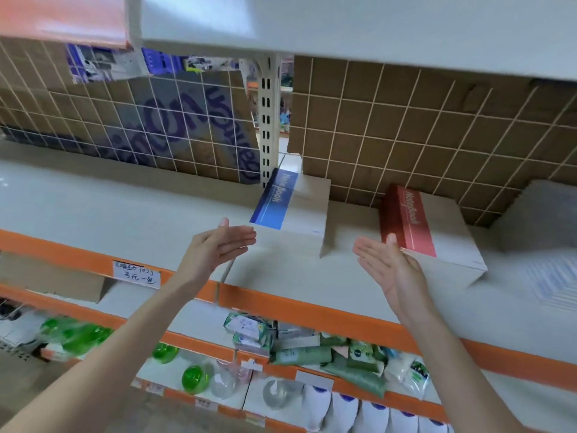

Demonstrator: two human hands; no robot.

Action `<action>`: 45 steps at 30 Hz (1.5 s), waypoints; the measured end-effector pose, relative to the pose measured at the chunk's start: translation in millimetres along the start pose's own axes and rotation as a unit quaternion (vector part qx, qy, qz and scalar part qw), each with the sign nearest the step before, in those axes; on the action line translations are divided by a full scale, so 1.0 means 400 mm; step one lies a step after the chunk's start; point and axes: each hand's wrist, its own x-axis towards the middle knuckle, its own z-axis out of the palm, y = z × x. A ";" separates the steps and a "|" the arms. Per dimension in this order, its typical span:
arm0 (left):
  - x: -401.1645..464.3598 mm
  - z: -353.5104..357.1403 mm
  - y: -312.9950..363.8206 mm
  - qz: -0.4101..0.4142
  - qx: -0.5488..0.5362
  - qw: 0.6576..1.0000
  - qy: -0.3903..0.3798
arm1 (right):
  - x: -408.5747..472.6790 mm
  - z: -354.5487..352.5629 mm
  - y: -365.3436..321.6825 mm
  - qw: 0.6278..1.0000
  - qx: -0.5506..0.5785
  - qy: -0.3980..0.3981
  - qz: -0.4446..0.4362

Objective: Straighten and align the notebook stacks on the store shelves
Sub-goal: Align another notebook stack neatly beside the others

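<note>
Reaching over the white shelf (131,210), both hands flat, fingers straight, palms facing each other, holding nothing. Left hand (218,245): fingertips just short of the blue-banded notebook stack (293,210), which lies just beyond and right of them. Right hand (387,264): thumb overlaps the near corner of the red-banded notebook stack (427,232); contact unclear. Stacks apart, angled differently.

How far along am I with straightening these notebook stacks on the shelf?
Nothing looks finished yet. The blue notebook stack and the red notebook stack both sit skewed to the orange shelf edge, with a gap between them. In hand: nothing; the left hand and right hand are open, palms facing, in front of the stacks. Left: squaring both stacks.
</note>
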 end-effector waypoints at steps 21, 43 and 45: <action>0.160 -0.080 -0.083 -0.028 0.012 0.998 -0.052 | 0.100 0.150 0.115 0.990 -0.035 0.137 0.001; 0.164 -0.083 -0.106 0.030 0.016 0.998 -0.051 | 0.096 0.123 0.150 0.992 -0.033 0.103 -0.057; 0.164 -0.084 -0.107 0.029 0.019 0.998 -0.057 | 0.095 0.119 0.153 0.993 -0.037 0.095 -0.060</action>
